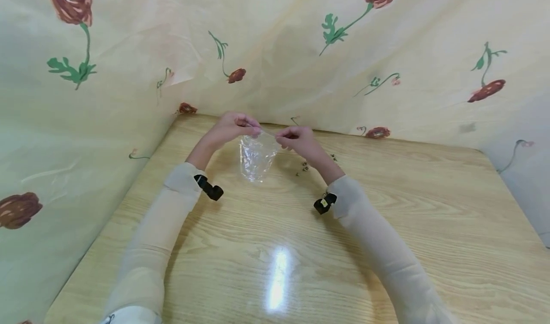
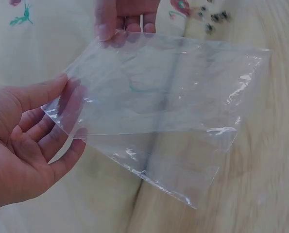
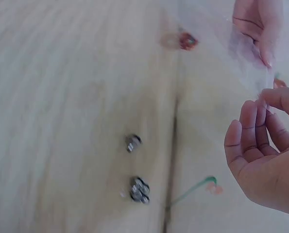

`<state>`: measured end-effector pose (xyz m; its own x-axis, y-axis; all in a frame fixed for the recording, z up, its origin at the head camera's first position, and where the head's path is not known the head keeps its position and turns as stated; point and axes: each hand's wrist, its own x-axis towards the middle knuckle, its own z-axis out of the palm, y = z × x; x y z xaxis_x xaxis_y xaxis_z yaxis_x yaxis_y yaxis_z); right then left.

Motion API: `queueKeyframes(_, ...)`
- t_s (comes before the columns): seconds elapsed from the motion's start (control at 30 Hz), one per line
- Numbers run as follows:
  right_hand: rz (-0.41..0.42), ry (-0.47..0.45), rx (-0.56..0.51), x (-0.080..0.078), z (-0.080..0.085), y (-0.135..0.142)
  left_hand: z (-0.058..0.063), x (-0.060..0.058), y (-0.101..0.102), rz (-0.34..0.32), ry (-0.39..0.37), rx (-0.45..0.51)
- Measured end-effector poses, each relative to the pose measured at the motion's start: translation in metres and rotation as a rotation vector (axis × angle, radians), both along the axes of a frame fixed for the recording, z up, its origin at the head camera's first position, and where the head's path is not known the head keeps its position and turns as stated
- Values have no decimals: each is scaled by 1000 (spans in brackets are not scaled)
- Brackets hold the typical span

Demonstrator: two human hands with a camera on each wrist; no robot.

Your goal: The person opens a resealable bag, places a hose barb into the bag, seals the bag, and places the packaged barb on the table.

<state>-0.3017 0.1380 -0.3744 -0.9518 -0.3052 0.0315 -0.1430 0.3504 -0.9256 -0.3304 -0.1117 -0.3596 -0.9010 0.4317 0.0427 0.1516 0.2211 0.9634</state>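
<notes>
A clear plastic bag point(image 1: 257, 158) hangs between both hands above the far part of the table. My left hand point(image 1: 235, 126) pinches one top corner between thumb and fingers; in the left wrist view the thumb lies on the near side of the film and fingers show through it. My right hand point(image 1: 298, 140) pinches the other end of the top edge with thumb and forefinger. The bag looks flat and creased, with nothing seen inside. Small metal pieces point(image 3: 139, 190) lie on the table close to the right hand.
The wood-grain table point(image 1: 240, 247) runs back to a flowered cloth point(image 1: 275, 52) hanging behind and at the left. Several more small metal pieces point(image 1: 305, 166) sit beside the right forearm. A small black camera point(image 1: 209, 188) is strapped to the left wrist, another point(image 1: 324, 203) to the right.
</notes>
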Motion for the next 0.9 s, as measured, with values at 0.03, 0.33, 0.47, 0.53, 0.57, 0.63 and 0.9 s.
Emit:
queueKeyframes(0.03, -8, 2, -14, 0, 1, 4, 1, 1, 4, 3, 2, 19)
queueKeyframes(0.33, -31, 29, -125, 4, 12, 39, 5, 3, 40, 14, 16, 138)
queueKeyframes(0.47, 6, 18, -101, 9, 17, 50, 6, 3, 55, 21, 21, 197)
queueKeyframes(0.53, 20, 4, -73, 12, 19, 54, 7, 3, 61, 23, 25, 208)
queueKeyframes(0.57, 27, -1, -58, 14, 20, 56, 7, 3, 64, 20, 28, 208)
queueKeyframes(0.63, 44, -6, -21, 16, 22, 59, 8, 3, 68, 7, 31, 193)
queueKeyframes(0.9, 66, 0, -21, 20, 27, 65, 10, 2, 82, -114, 104, 92)
